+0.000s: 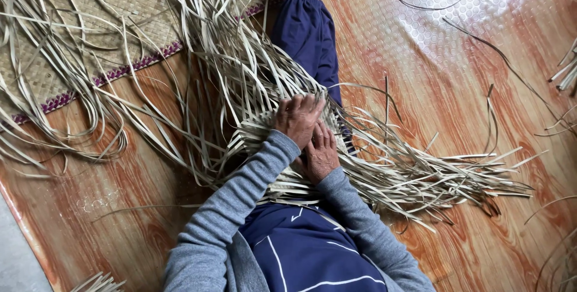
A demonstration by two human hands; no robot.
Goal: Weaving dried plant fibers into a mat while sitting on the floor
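Note:
A partly woven piece of pale dried leaf strips (270, 130) lies over my lap and my outstretched leg in blue trousers (306, 33). My left hand (297, 118) presses down on the woven part, its fingers curled over the strips. Just below and to the right of it, my right hand (321, 154) lies flat on the weave, fingers together, touching the left hand. Long loose strip ends (445, 178) fan out to the right, and more trail up and to the left. Grey sleeves cover both arms.
A finished woven mat with a purple edge (108, 21) lies at the upper left under loose strips. The floor (457, 88) is glossy orange wood-pattern vinyl. Stray strips lie at the right edge (565, 73) and the bottom left (99, 283).

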